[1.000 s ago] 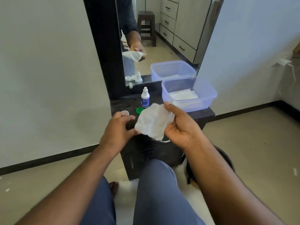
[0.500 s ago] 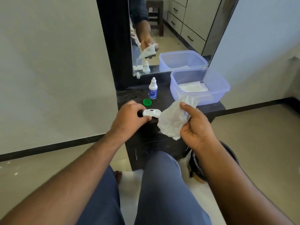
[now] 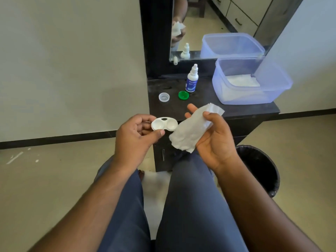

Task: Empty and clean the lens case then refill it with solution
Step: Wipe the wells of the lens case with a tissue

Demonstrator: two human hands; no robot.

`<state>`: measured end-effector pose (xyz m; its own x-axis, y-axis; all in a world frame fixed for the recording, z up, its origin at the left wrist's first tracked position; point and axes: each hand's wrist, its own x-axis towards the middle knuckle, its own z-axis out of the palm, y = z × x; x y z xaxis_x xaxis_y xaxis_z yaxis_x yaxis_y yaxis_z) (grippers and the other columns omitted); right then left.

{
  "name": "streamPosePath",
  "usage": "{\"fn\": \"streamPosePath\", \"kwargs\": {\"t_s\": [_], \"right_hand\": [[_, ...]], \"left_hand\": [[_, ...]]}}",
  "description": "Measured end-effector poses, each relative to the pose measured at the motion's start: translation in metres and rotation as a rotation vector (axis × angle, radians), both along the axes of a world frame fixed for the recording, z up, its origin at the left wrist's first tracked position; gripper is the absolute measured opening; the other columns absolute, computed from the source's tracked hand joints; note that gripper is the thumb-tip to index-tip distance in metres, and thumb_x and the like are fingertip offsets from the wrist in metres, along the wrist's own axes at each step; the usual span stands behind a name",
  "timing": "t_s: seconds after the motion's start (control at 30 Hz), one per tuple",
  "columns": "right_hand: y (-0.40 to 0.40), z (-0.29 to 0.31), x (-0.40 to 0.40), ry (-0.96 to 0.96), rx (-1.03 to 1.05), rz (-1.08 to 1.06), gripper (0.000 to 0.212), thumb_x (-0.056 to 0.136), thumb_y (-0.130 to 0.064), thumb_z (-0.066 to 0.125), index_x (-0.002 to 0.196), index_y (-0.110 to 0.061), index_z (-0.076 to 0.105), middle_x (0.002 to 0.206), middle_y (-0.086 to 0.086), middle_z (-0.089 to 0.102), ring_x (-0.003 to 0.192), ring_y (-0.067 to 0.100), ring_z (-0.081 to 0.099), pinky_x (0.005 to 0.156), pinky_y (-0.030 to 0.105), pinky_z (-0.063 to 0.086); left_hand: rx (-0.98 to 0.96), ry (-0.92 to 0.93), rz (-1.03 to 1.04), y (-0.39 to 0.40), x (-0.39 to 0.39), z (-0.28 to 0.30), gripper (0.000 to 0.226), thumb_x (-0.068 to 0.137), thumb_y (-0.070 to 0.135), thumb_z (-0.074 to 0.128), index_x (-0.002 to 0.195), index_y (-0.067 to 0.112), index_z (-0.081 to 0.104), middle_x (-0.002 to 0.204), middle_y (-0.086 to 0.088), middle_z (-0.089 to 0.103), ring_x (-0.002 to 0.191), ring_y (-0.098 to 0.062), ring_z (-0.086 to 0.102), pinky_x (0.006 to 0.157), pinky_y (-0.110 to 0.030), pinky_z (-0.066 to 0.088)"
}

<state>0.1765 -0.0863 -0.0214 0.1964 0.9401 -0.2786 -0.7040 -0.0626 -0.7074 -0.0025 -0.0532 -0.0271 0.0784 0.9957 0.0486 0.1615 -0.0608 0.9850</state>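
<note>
My left hand (image 3: 134, 135) pinches the white lens case (image 3: 164, 124) by its left end, both wells uncapped and facing up, held in the air in front of the dark table (image 3: 236, 110). My right hand (image 3: 216, 140) grips a crumpled white tissue (image 3: 192, 130) just right of the case, not touching it. On the table stand the solution bottle (image 3: 191, 80) with a blue label, a green cap (image 3: 183, 95) and a clear cap (image 3: 164, 97), both lying open side up.
A translucent blue tub (image 3: 272, 93) with white tissues inside sits at the table's right. A mirror (image 3: 209, 24) rises behind it. A black bin (image 3: 260, 166) stands on the floor to my right. My knees are below the hands.
My left hand lifted the lens case off the table and drew it toward me. The right hand with the tissue came lower and turned palm-up beside the case.
</note>
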Motion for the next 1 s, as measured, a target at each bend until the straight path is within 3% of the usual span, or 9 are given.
{"fn": "streamPosePath", "kwargs": {"t_s": [0.1,0.23,0.33,0.47,0.63,0.77,0.87,1.0], "right_hand": [[0.009,0.016,0.004,-0.273,-0.036,-0.069,0.021,0.091,-0.015,0.057,0.112,-0.015,0.057,0.102,0.007,0.071,0.108,0.025,0.065,0.099,0.049,0.047],[0.016,0.023,0.002,-0.556,-0.123,-0.024,0.017,0.083,-0.018,0.072,0.098,-0.019,0.066,0.093,0.0,0.07,0.089,0.019,0.071,0.082,0.041,0.057],[0.015,0.016,-0.005,-0.534,-0.114,0.022,0.01,0.079,-0.015,0.074,0.088,-0.015,0.072,0.086,0.003,0.074,0.083,0.018,0.071,0.085,0.045,0.056],[0.017,0.01,-0.004,-0.524,-0.148,-0.025,0.016,0.075,-0.011,0.077,0.091,-0.011,0.073,0.092,0.01,0.074,0.093,0.031,0.069,0.087,0.053,0.054],[0.017,0.014,0.003,-0.652,-0.152,-0.017,0.017,0.075,-0.008,0.078,0.09,-0.011,0.073,0.092,0.007,0.074,0.087,0.023,0.069,0.078,0.04,0.057],[0.014,0.022,0.004,-0.878,-0.105,0.059,0.014,0.076,-0.013,0.078,0.089,-0.016,0.072,0.095,0.003,0.072,0.087,0.018,0.068,0.071,0.032,0.056],[0.012,0.028,0.003,-1.067,-0.036,0.114,0.01,0.077,-0.015,0.077,0.084,-0.012,0.072,0.088,0.008,0.071,0.082,0.022,0.066,0.073,0.038,0.057],[0.011,0.028,0.001,-1.118,0.015,0.154,0.011,0.078,-0.017,0.077,0.086,-0.012,0.073,0.085,0.009,0.07,0.081,0.025,0.066,0.074,0.044,0.055]], "left_hand": [[0.029,-0.017,0.026,0.006,0.004,0.005,0.031,0.07,0.003,0.083,0.093,0.018,0.068,0.085,0.0,0.074,0.074,-0.015,0.069,0.072,-0.043,0.06],[0.007,-0.105,0.063,0.003,0.015,0.007,0.032,0.069,0.004,0.084,0.095,0.012,0.067,0.084,-0.005,0.074,0.076,-0.019,0.071,0.073,-0.044,0.061],[-0.031,-0.169,0.079,-0.001,0.025,0.004,0.033,0.069,0.003,0.084,0.096,0.008,0.066,0.085,-0.008,0.074,0.078,-0.024,0.072,0.074,-0.042,0.061],[-0.082,-0.164,0.036,-0.005,0.028,0.003,0.034,0.069,0.004,0.084,0.097,0.007,0.065,0.085,-0.007,0.075,0.078,-0.02,0.072,0.07,-0.029,0.059],[-0.393,-0.277,-0.101,0.01,0.011,0.021,0.011,0.083,0.019,0.072,0.089,0.01,0.072,0.081,-0.008,0.074,0.074,-0.025,0.069,0.071,-0.036,0.061],[-0.425,-0.101,-0.27,0.029,0.004,0.034,0.013,0.083,0.014,0.072,0.089,0.003,0.073,0.074,-0.012,0.07,0.062,-0.018,0.063,0.057,-0.029,0.057],[-0.423,0.043,-0.367,0.034,0.005,0.036,0.014,0.079,0.006,0.073,0.087,-0.006,0.072,0.068,-0.015,0.066,0.054,-0.017,0.058,0.048,-0.024,0.052],[-0.462,0.066,-0.443,0.034,0.004,0.033,0.004,0.079,0.001,0.072,0.08,-0.003,0.073,0.061,-0.011,0.063,0.049,-0.014,0.055,0.045,-0.023,0.05]]}}
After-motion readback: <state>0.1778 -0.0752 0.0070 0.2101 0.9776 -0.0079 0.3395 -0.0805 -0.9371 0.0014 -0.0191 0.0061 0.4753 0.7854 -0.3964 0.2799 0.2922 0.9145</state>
